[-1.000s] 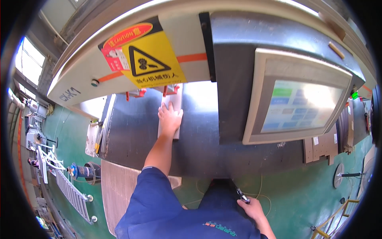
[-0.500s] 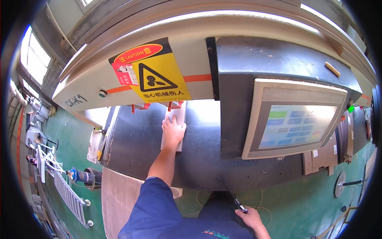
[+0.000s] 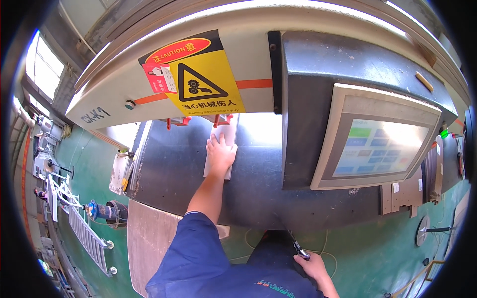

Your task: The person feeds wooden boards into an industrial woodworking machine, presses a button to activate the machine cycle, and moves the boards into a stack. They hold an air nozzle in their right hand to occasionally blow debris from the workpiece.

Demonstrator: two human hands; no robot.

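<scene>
Rested spread left hand (image 3: pixel 221 154) on pale board (image 3: pixel 230 128), atop bench (image 3: pixel 253 179); gripped silver tool (image 3: pixel 299 250) in right hand (image 3: pixel 315 265); likely risked pinching through straying under nearby red fittings (image 3: pixel 216 120).

Pale bd (image 3: pixel 229 130) flat, slvr tool (image 3: pixel 298 247) aslant

1. Control screen (image 3: pixel 373 150): lit, partly glared.
2. Yellow warning sticker (image 3: pixel 204 88): left of control screen.
3. Short tan stick (image 3: pixel 425 81): above control screen, toward its right.
4. Brown boards (image 3: pixel 406 194): below control screen's right end.
5. Wheeled ladder (image 3: pixel 89 239): far left of control screen.
</scene>
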